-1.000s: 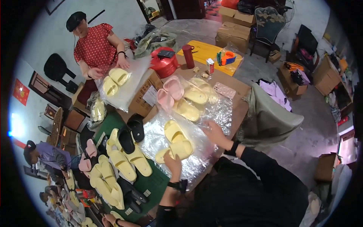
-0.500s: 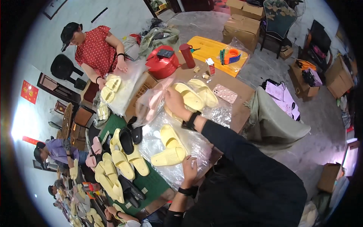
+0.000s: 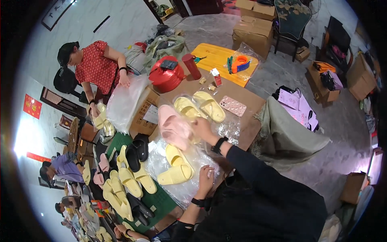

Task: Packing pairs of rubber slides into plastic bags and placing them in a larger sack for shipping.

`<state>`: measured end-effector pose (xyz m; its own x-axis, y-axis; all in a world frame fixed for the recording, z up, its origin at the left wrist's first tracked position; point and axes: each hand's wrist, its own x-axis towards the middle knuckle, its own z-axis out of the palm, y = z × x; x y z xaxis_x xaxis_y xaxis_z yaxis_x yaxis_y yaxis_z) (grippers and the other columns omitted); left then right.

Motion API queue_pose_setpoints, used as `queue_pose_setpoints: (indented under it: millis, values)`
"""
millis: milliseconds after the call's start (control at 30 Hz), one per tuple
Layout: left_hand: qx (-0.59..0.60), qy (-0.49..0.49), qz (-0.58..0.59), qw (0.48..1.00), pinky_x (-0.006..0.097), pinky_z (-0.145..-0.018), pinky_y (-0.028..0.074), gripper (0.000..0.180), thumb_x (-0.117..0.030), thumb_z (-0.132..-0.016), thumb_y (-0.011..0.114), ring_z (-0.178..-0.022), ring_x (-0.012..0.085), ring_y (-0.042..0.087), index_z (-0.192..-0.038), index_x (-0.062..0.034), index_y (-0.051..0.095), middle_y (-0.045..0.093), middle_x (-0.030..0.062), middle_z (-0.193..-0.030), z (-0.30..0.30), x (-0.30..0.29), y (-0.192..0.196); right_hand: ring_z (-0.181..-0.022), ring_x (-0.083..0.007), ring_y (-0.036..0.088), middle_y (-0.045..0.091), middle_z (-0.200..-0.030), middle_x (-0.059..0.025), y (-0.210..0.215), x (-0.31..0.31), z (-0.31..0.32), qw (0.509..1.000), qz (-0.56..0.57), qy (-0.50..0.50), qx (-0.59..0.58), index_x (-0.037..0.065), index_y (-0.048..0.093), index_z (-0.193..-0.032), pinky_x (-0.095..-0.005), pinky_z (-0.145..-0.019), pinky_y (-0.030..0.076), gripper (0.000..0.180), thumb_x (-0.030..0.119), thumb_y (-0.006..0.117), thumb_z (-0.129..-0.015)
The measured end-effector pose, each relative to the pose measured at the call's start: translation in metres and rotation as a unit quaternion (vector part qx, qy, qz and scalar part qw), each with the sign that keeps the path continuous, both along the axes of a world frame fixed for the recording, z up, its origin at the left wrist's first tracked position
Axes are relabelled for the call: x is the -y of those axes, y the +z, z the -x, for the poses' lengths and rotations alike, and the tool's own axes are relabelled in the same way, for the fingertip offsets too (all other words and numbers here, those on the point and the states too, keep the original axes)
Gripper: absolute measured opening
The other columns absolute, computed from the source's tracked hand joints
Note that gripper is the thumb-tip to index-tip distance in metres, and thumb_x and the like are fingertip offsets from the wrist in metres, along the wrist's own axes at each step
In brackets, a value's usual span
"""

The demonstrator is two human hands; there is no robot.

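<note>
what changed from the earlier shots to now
The right hand took hold of the pink slippers and drew them toward the person. The left hand let go of the yellow slippers now just beside it. The red bottle and pink phone stayed put.

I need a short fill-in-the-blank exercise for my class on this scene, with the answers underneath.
The right hand holds the ____ slippers.
In the picture, the yellow pair lies to the ____ of the left hand.
The dotted top is coloured ____.
The mat is coloured ____.

Missing words: pink; left; red; green.
</note>
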<state>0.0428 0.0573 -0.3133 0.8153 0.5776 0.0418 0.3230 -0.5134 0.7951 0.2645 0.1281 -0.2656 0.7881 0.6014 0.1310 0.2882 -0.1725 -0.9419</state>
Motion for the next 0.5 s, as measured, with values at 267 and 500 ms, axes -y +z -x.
queue_pose_setpoints:
  millis: [267, 500]
  values:
    - [-0.016, 0.021, -0.024, 0.999, 0.04, -0.084, 0.04, 0.014, -0.005, -0.077, 0.056, -0.095, 0.0345, 0.051, -0.09, -0.0058, 0.059, 0.055, 0.019, -0.097, 0.026, 0.005, -0.002, -0.071, -0.0362, 0.059, 0.058, -0.07, -0.0249, -0.003, -0.029, -0.08, 0.975, 0.072, 0.029, -0.206, -0.003, 0.047, -0.101, -0.0424, -0.063, 0.046, 0.03, 0.008, 0.054, -0.075]
    - [0.015, -0.023, 0.027, 0.999, 0.037, -0.077, 0.043, 0.016, 0.003, -0.074, 0.057, -0.085, 0.0323, 0.054, -0.088, -0.0037, 0.056, 0.058, 0.0147, -0.088, 0.031, 0.024, -0.021, -0.072, -0.0362, 0.06, 0.061, -0.075, -0.0214, -0.082, -0.036, -0.088, 0.998, 0.054, -0.004, 0.017, 0.0, 0.061, -0.075, -0.0422, -0.064, 0.047, 0.015, 0.013, 0.055, -0.071]
